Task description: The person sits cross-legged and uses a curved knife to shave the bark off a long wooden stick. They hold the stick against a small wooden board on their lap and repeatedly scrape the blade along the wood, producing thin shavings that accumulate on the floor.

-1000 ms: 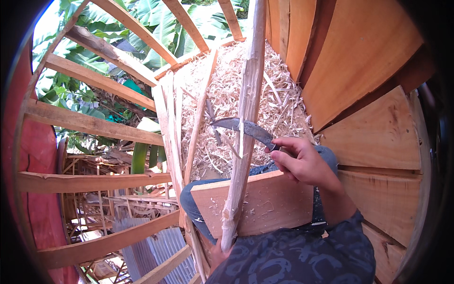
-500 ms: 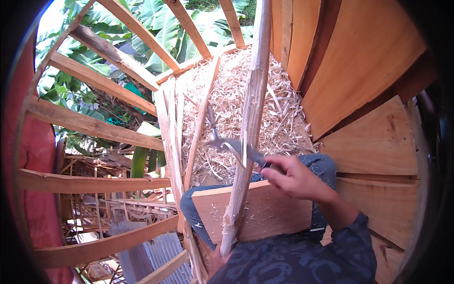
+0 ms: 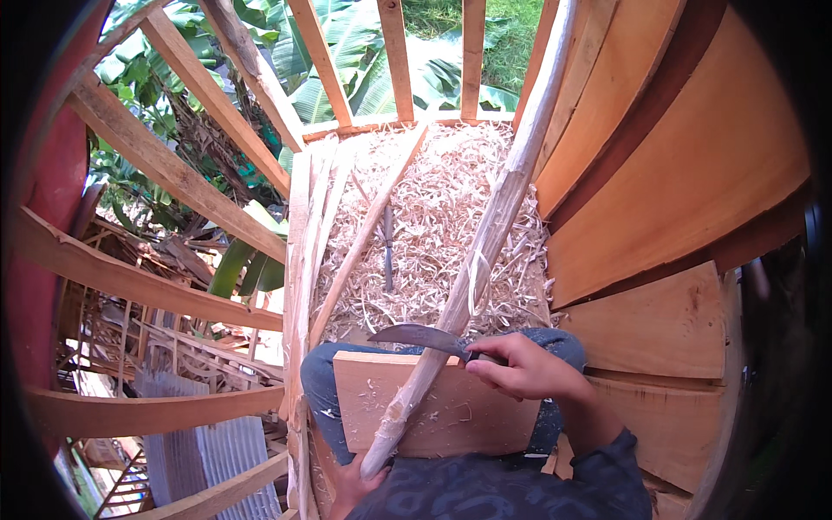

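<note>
A long pale wooden pole [image 3: 498, 227] slants across my lap, from low near my body up to the far right. Its near end is gripped by my left hand [image 3: 354, 482], partly cut off by my shirt. My right hand [image 3: 518, 366] is closed round the dark handle of a knife [image 3: 416, 335] with a curved blade. The blade lies across the pole, its tip pointing left. A thin curled shaving [image 3: 476, 282] clings to the pole just beyond the blade. Under the pole, a flat wooden board [image 3: 485, 407] rests over my legs.
Wood shavings [image 3: 433, 199] cover the floor ahead, with a second dark blade-like tool [image 3: 388, 251] lying on them. Loose wooden strips [image 3: 299, 286] lie along the left edge, beside a slatted railing [image 3: 173, 165]. A plank wall [image 3: 659, 165] stands on the right.
The knife has come back along the pole toward my body, leaving the shaving behind on the pole. The view has shifted, and the pole now slants more to the right.
</note>
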